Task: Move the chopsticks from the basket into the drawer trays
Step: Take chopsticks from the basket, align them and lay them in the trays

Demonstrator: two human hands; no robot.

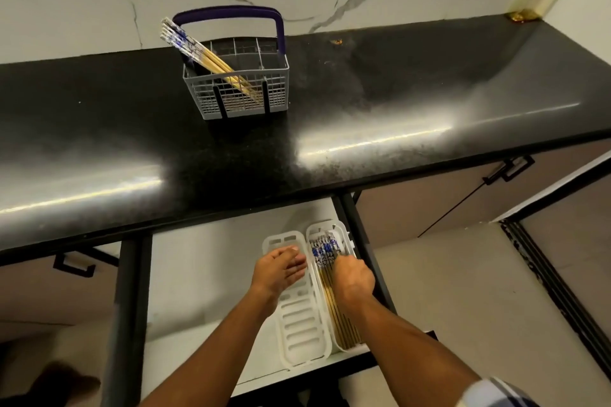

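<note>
A grey wire basket (211,97) with a purple handle stands on the black counter. Several chopsticks (195,51) with blue-and-white tops lean in it toward the left. Below, in the pulled-out drawer (198,274), lie two white trays side by side. The left tray (302,327) holds no chopsticks; my left hand (276,269) rests flat on its upper part, fingers apart. The right tray (344,235) holds several chopsticks (324,249). My right hand (352,277) is over them, fingers curled around their middle.
The black counter (363,116) runs across the view, its front edge overhanging the back of the drawer. A marble wall rises behind. Closed cabinet fronts with black handles (515,168) flank the drawer. A dark frame edge stands at the right.
</note>
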